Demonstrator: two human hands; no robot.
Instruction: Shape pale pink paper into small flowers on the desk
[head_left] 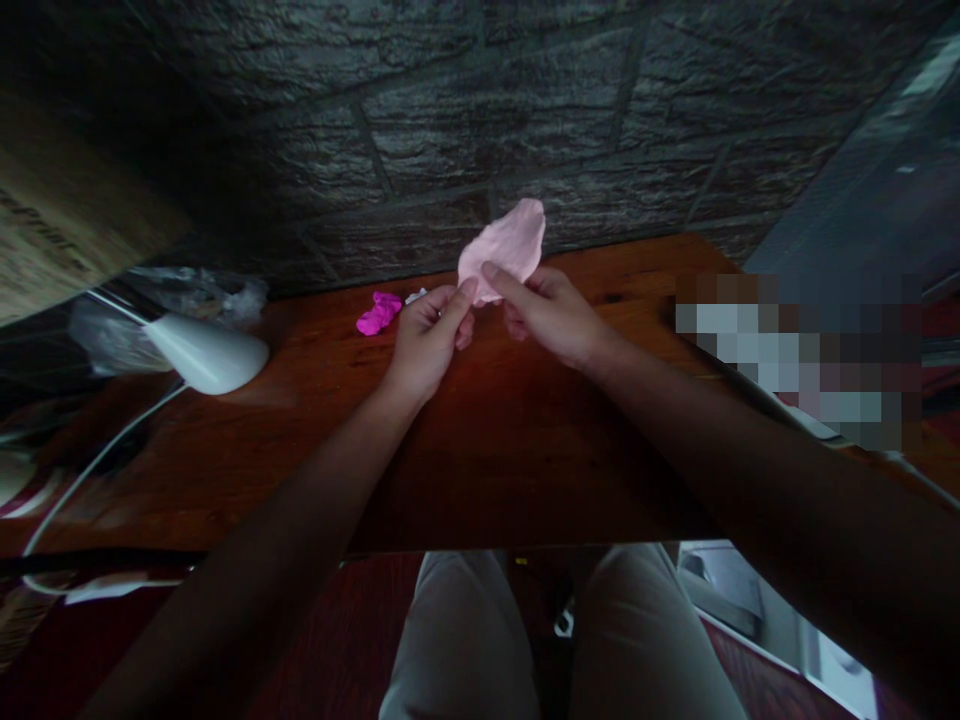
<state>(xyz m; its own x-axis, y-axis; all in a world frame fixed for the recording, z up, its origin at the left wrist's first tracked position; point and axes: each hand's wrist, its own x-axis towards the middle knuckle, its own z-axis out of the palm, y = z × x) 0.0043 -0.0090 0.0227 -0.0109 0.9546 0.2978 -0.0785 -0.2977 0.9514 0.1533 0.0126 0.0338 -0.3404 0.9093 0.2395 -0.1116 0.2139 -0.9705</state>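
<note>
Between my two hands is a thin, flattened piece of pale pink modelling clay (506, 245), uneven at the edges and held up above the table. My left hand (429, 340) pinches its lower left edge with thumb and curled fingers. On the lower right side, my right hand (559, 315) grips it, the thumb lying on the front face and the fingers behind. A crumpled bright magenta lump (379, 313) rests on the table just left of my left hand. Partly hidden behind that hand is a small whitish piece (415, 296).
The wooden table (315, 400) backs onto a dark brick-patterned wall (420, 140). At left stand a white lamp (206, 352) with a cable, clear plastic wrapping (240, 298) and a cardboard box (67, 220). A blurred-out patch (795, 360) covers the right side.
</note>
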